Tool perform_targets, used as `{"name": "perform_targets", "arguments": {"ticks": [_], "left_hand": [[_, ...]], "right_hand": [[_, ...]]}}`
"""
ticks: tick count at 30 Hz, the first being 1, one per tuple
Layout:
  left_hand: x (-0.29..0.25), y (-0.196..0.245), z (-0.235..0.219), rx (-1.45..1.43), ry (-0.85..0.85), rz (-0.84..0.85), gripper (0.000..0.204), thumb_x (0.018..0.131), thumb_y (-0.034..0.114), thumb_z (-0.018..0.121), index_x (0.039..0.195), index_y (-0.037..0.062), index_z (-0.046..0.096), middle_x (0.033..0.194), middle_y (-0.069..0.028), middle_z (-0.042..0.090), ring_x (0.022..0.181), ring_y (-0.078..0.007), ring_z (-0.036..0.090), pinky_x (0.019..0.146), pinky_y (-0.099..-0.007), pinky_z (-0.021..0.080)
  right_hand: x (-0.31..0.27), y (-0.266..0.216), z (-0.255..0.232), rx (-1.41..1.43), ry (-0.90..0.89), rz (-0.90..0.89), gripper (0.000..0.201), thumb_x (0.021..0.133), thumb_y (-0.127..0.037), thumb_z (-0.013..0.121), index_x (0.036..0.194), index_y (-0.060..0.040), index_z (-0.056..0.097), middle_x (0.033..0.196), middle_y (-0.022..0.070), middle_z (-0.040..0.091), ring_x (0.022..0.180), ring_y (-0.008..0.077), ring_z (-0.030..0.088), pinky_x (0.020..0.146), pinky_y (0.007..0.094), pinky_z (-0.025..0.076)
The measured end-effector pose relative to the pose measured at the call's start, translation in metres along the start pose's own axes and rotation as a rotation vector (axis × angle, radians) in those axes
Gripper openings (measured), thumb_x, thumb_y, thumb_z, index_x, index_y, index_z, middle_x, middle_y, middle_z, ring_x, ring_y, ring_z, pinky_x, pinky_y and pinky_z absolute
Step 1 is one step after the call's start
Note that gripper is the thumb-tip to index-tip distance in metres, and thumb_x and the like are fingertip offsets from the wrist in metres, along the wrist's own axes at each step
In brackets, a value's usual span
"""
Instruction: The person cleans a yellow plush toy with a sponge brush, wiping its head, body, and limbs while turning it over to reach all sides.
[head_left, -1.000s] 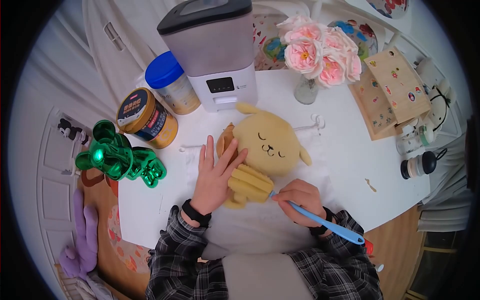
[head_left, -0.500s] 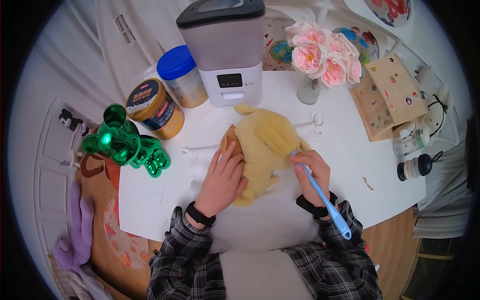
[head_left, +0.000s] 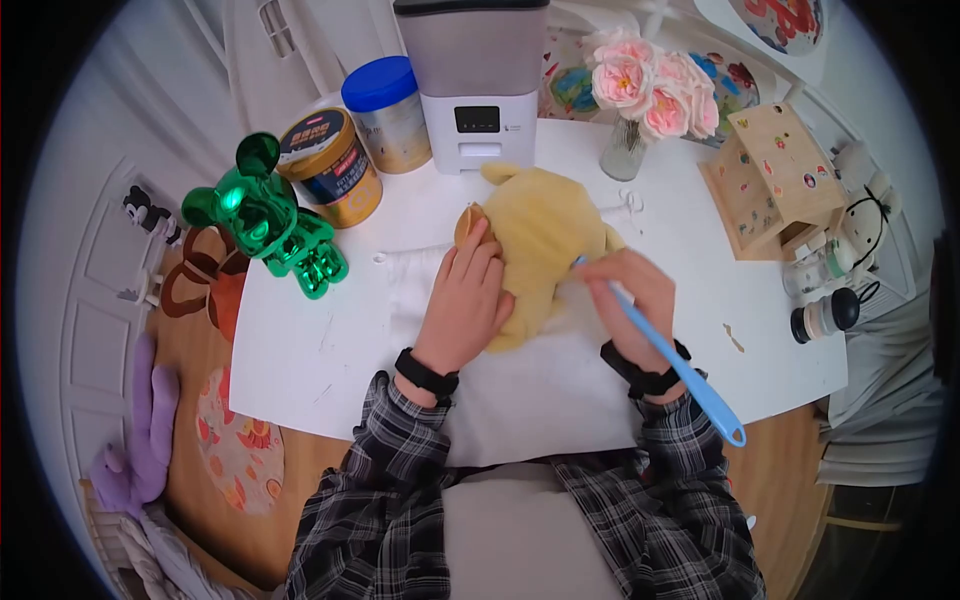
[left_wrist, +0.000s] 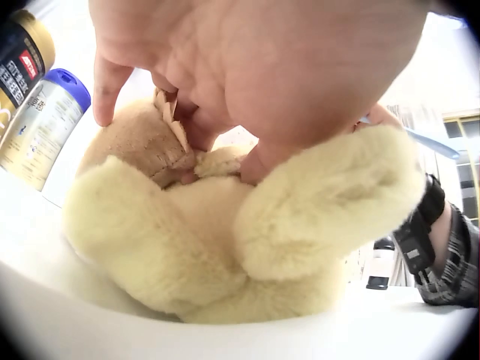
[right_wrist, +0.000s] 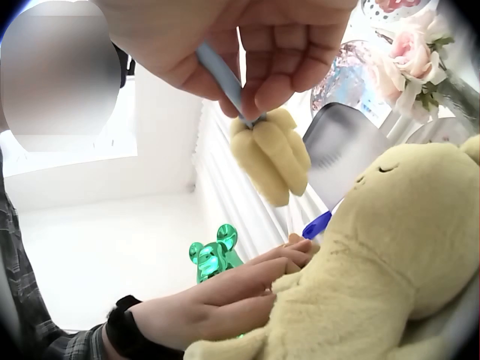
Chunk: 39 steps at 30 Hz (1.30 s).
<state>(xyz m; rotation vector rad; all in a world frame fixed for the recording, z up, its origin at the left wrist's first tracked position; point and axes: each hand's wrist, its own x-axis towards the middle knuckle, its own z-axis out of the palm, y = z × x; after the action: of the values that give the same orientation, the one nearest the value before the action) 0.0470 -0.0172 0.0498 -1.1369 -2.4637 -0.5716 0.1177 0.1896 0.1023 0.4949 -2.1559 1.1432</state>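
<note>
A yellow plush dog lies on a white towel, its sleepy face covered in the head view but partly seen in the right wrist view. My left hand holds it at the side, fingers over a brown scalloped-edged piece and thumb against the plush between its limbs. In my right hand, the fingers pinch the blue handle of a sponge brush. Its lobed yellow sponge head overlaps the dog's face in the head view.
Behind the dog stand a white pet feeder, a gold tub, a blue-lidded canister and roses in a glass vase. A shiny green bear figure is at left. On the right are a wooden house and a black-capped jar.
The sponge brush has moved from the dog's lower body up over its face, its handle now slanting lower right. My left hand stays at the brown piece. The head view has shifted.
</note>
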Motion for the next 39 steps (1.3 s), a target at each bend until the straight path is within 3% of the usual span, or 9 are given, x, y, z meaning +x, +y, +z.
{"name": "perform_targets", "arguments": {"ticks": [5,12,15,18,24,27,36,39], "left_hand": [[0.002,0.013,0.009,-0.077,0.104,-0.023,0.036,0.070,0.008,0.064,0.100,-0.0053,0.052,0.113,-0.0158,0.050,0.129,-0.0377,0.036,0.099,-0.0435,0.037],[0.004,0.010,0.013,-0.167,0.155,-0.034,0.029,0.065,0.009,0.067,0.090,-0.0011,0.057,0.108,-0.0112,0.053,0.126,-0.0359,0.041,0.097,-0.0442,0.039],[0.001,0.004,0.016,-0.150,0.156,-0.053,0.020,0.067,0.013,0.066,0.083,0.0026,0.060,0.105,-0.0062,0.053,0.126,-0.0263,0.042,0.091,-0.0448,0.037],[0.001,0.003,0.015,-0.147,0.143,-0.051,0.018,0.067,0.013,0.066,0.081,0.0039,0.060,0.104,-0.0049,0.053,0.124,-0.0253,0.043,0.090,-0.0452,0.037],[0.000,0.002,0.018,-0.152,0.169,-0.068,0.018,0.067,0.013,0.067,0.082,0.0039,0.060,0.105,-0.0048,0.053,0.124,-0.0249,0.043,0.088,-0.0456,0.037],[0.001,0.004,0.016,-0.221,0.187,-0.095,0.017,0.068,0.010,0.067,0.079,-0.0001,0.059,0.104,-0.0086,0.056,0.122,-0.0326,0.044,0.095,-0.0447,0.039],[0.003,-0.004,0.026,-0.219,0.335,-0.129,0.023,0.077,0.019,0.068,0.078,-0.0045,0.064,0.101,-0.0109,0.058,0.116,-0.0335,0.047,0.093,-0.0412,0.042],[0.005,0.000,0.023,-0.228,0.301,-0.133,0.022,0.078,0.017,0.069,0.075,-0.0036,0.063,0.101,-0.0111,0.057,0.116,-0.0331,0.047,0.094,-0.0414,0.041]], "right_hand": [[-0.010,0.010,0.007,0.054,0.177,0.132,0.015,0.082,0.002,0.058,0.095,0.0020,0.065,0.085,0.0115,0.063,0.073,0.0185,0.057,0.069,0.0260,0.045],[-0.034,0.040,0.022,0.267,0.172,0.265,0.015,0.087,-0.002,0.057,0.099,0.0010,0.066,0.093,0.0075,0.064,0.083,0.0131,0.056,0.076,0.0246,0.044],[-0.035,0.040,0.023,0.419,0.185,0.352,0.017,0.088,-0.004,0.057,0.102,0.0000,0.066,0.095,0.0061,0.065,0.088,0.0124,0.057,0.080,0.0249,0.045],[-0.037,0.038,0.020,0.531,0.208,0.444,0.020,0.090,-0.007,0.057,0.106,-0.0005,0.065,0.097,0.0052,0.065,0.091,0.0123,0.058,0.084,0.0256,0.044],[-0.039,0.050,0.019,0.566,0.245,0.421,0.023,0.091,-0.011,0.054,0.109,0.0007,0.064,0.098,0.0071,0.065,0.092,0.0133,0.059,0.087,0.0265,0.044],[-0.040,0.052,0.021,0.616,0.226,0.405,0.023,0.091,-0.010,0.054,0.109,0.0010,0.063,0.098,0.0079,0.065,0.092,0.0137,0.059,0.086,0.0266,0.045],[-0.040,0.041,0.025,0.675,0.064,0.339,0.020,0.091,-0.006,0.052,0.104,0.0033,0.065,0.097,0.0084,0.066,0.086,0.0139,0.061,0.081,0.0267,0.047],[-0.041,0.045,0.024,0.643,0.058,0.423,0.020,0.091,-0.007,0.052,0.098,0.0036,0.067,0.091,0.0078,0.067,0.082,0.0140,0.061,0.078,0.0261,0.047]]}}
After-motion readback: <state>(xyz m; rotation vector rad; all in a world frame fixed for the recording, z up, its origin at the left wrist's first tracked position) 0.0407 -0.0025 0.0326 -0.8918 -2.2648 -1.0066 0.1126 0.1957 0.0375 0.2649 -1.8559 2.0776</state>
